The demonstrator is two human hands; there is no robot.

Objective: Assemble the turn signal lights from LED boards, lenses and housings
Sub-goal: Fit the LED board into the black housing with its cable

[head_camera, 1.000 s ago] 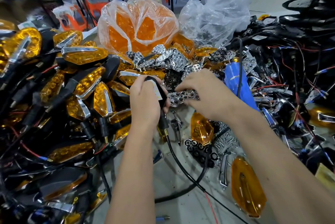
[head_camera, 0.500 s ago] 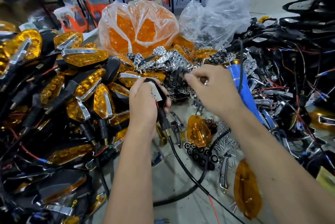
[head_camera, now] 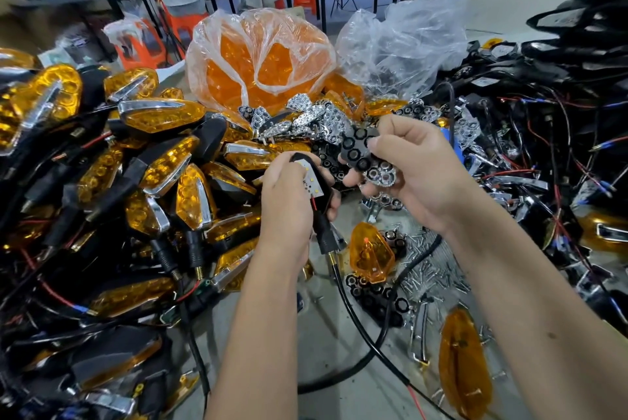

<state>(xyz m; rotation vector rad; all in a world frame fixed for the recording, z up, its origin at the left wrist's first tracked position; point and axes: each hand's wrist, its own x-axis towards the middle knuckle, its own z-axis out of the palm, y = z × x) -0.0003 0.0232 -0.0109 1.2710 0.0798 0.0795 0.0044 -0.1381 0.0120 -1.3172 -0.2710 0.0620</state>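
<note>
Head camera showed my left hand (head_camera: 292,205) wrapped around a black housing (head_camera: 314,193), its LED board (head_camera: 311,180) seated inside and facing up, a black cable (head_camera: 353,304) trailing from the stem toward me. My right hand (head_camera: 418,178) pinched a reflector piece (head_camera: 368,161), black hexagonal sockets one way and chrome cups at its lower end, held just beside the housing and not yet fitted. I judged this unit roughly a third done: board in, reflector and lens to go. An amber lens (head_camera: 372,254) lay near on the table (head_camera: 346,399), beside loose screws (head_camera: 431,273). To the left a large pile of finished lights (head_camera: 159,117) stood, and a bag of lenses (head_camera: 261,62) waited behind.
</note>
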